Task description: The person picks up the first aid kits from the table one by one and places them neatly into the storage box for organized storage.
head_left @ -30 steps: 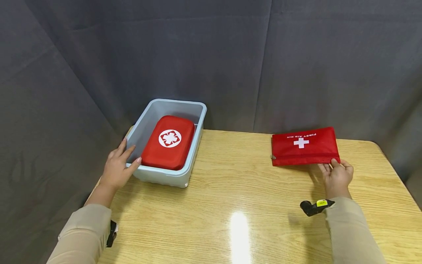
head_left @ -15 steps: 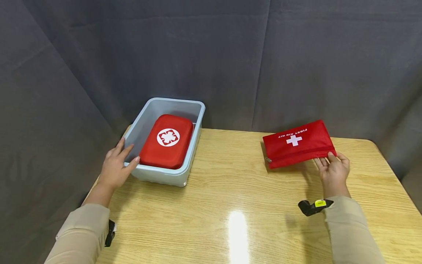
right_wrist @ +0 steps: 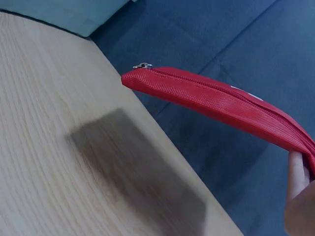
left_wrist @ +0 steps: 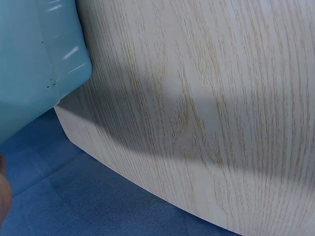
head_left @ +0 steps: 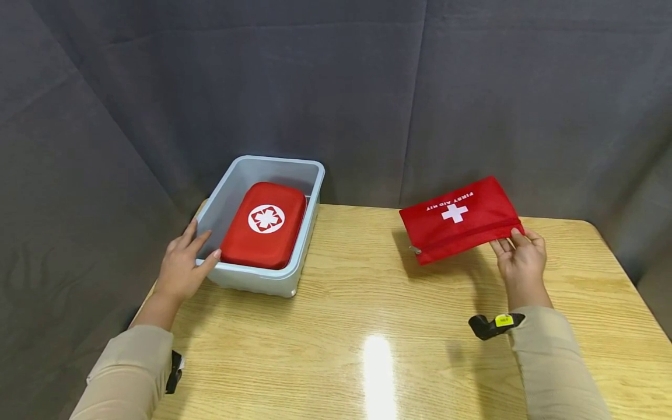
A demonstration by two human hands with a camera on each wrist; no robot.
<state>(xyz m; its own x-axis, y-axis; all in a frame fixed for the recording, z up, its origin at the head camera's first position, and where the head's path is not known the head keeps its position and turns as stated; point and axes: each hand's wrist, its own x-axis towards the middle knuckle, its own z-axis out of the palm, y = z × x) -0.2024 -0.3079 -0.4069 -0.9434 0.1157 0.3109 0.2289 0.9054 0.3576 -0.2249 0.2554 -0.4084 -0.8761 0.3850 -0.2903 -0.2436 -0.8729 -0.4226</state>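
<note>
A flat red zippered first aid pouch [head_left: 462, 220] with a white cross hangs above the table on the right. My right hand [head_left: 524, 256] pinches its near right corner, thumb on top and fingers beneath. In the right wrist view the pouch [right_wrist: 221, 103] bows a little, its metal zipper pull at the far end and its shadow on the wood below. On the left stands a light blue-grey plastic bin [head_left: 273, 283]. Inside it a red hard first aid case [head_left: 262, 245] leans at a tilt. My left hand [head_left: 181, 265] rests on the bin's near left rim with fingers spread.
The wooden table [head_left: 341, 350] ends at a dark grey curtain [head_left: 367, 105] behind and at the left. Its rounded far right corner shows beyond my right hand. Each sleeve carries a black wrist camera, such as the right camera mount [head_left: 493, 325].
The pouch has lifted off the table, tilted, and moved left with my right hand. My left hand keeps its place on the bin, and the case lies as before.
</note>
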